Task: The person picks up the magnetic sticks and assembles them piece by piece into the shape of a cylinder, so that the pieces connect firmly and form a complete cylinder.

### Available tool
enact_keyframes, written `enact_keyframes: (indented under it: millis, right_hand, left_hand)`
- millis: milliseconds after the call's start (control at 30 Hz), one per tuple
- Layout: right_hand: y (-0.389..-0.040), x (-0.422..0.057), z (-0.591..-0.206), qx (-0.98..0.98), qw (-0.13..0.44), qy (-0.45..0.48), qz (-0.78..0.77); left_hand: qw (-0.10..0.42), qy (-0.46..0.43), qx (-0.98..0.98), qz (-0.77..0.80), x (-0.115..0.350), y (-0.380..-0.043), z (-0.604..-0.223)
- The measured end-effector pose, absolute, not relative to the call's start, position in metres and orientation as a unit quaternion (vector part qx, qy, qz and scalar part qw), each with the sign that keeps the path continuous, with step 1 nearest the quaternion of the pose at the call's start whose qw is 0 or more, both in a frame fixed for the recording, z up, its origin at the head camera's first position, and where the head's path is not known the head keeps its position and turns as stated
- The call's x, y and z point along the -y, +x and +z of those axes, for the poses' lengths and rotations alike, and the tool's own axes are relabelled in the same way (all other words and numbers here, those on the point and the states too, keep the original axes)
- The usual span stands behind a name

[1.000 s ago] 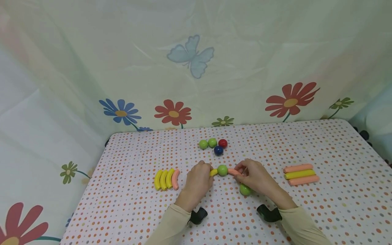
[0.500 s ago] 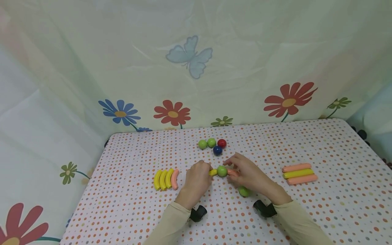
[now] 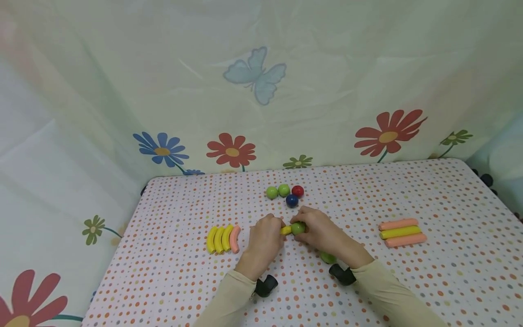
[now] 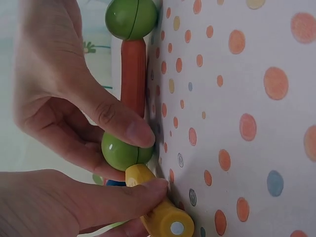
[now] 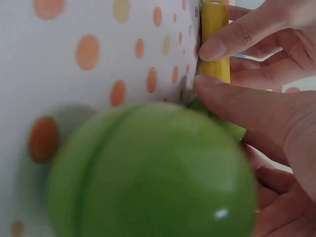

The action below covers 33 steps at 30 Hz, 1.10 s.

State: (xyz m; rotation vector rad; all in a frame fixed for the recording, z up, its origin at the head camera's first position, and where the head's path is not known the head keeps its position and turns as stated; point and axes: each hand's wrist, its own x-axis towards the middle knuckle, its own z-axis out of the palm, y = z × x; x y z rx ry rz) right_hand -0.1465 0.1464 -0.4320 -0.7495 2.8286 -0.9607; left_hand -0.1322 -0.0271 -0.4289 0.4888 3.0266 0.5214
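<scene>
My left hand (image 3: 263,243) pinches a yellow curved stick (image 4: 170,221) between thumb and fingers, close to the tabletop. One end of that stick meets a green ball (image 4: 118,152), which my right hand (image 3: 324,234) grips from its far side. From this ball a salmon stick (image 4: 133,74) runs to a second green ball (image 4: 131,19). That second ball looms large under the right wrist in the right wrist view and is partly covered by the arm in the head view. Whether the yellow stick is seated in the ball I cannot tell.
To the left lie yellow curved sticks (image 3: 218,239) and a salmon curved one (image 3: 234,239). At the back sit two green balls (image 3: 283,190), a red ball (image 3: 298,191) and a blue ball (image 3: 292,200). Straight salmon and yellow sticks (image 3: 400,233) lie at right on the dotted table.
My right hand has let go of the salmon stick, moved left and taken hold of the green ball. The left hand stays on the yellow stick.
</scene>
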Motion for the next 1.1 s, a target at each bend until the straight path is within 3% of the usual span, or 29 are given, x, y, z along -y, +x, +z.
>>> enact_keyframes:
  millis: [667, 900, 1100]
  right_hand:
    - [-0.145, -0.160, -0.435, -0.916, 0.027, -0.250, -0.312]
    - [-0.136, -0.170, -0.431, -0.927, 0.044, -0.185, -0.324]
    - [-0.129, -0.184, -0.431, -0.927, 0.056, -0.165, -0.331]
  left_hand:
    - [0.005, 0.164, -0.965, 0.206, 0.031, -0.136, -0.429]
    - [-0.026, 0.184, -0.959, 0.213, 0.025, -0.160, -0.423]
    - [-0.019, 0.179, -0.967, 0.179, 0.010, -0.184, -0.421]
